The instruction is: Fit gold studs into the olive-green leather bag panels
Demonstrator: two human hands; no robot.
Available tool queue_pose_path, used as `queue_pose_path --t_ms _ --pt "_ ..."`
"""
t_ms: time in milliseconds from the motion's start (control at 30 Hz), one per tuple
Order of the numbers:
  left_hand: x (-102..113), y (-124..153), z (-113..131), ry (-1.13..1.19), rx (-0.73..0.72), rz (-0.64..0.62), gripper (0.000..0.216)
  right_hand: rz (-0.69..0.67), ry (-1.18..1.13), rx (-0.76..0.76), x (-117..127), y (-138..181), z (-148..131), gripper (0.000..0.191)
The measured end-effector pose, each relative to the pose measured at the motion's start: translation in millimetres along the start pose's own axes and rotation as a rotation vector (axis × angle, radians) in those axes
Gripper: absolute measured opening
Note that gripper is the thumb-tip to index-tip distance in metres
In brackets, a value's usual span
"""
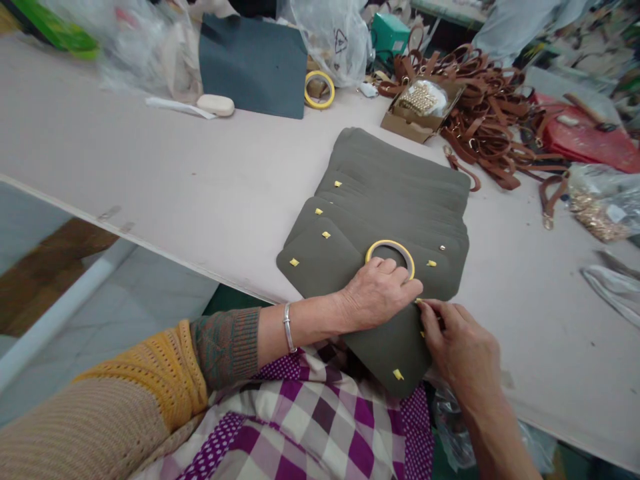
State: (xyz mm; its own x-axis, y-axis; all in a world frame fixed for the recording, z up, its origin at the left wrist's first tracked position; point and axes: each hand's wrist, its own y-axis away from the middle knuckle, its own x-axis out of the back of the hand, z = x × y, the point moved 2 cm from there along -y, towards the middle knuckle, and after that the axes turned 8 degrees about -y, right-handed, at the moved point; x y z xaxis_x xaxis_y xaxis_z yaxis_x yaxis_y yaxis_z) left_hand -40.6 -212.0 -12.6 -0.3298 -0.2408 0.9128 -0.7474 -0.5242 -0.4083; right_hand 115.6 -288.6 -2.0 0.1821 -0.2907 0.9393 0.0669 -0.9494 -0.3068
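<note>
1. Clock centred on roll [391,243]; wearer's side at 6.
2. At 6: front panel [387,350], overhanging table [150,160] edge above apron [320,413].
3. Progress, by guess: partway. On front panel, one yellow square [398,375] plainly down at 6; beside right thumb, a yellow trace, mostly hidden.
4. At 9: side panel [320,257], with two squares; seemingly done. Towards 10, more squares along stacked layers' edges. At 3, one square beside a bare stud [443,247]; perhaps left to cover.
5. At 12: stack [395,173], mostly hidden under its own upper layers; count of pieces left impossible to tell.
6. In left hand [377,293]: roll, lower rim under curled fingers, above front panel's upper part. Exact grip below the knuckles not visible.
7. In right hand [463,343], at 4 to 5: thumb and forefinger pinched together, apparently on tape bit [419,301].
8. Tape bit right at those tips, by front panel's right edge; just beyond left fingertips. Stuck down or loose: cannot tell.
</note>
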Motion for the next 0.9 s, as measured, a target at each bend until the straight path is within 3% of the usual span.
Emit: queue_pose_path --t_ms 200,333,500,900 --pt "-0.7 -2.2 0.4 -0.004 0.006 -0.007 0.027 -0.056 -0.111 -0.201 -6.2 -12.9 1.2 0.030" --pt "-0.2 -2.6 0.0 -0.010 0.008 -0.013 0.026 -0.184 -0.301 -0.274 -0.8 -26.1 12.6 0.033" --pt "0.3 -2.9 -1.0 -0.004 0.013 0.001 0.022 0.064 -0.336 -0.401 10.4 -47.0 26.5 0.033" --pt "-1.2 -3.4 -1.1 -0.022 0.033 -0.024 0.024 -0.068 -0.029 -0.173 -11.1 -77.4 30.7 0.025"
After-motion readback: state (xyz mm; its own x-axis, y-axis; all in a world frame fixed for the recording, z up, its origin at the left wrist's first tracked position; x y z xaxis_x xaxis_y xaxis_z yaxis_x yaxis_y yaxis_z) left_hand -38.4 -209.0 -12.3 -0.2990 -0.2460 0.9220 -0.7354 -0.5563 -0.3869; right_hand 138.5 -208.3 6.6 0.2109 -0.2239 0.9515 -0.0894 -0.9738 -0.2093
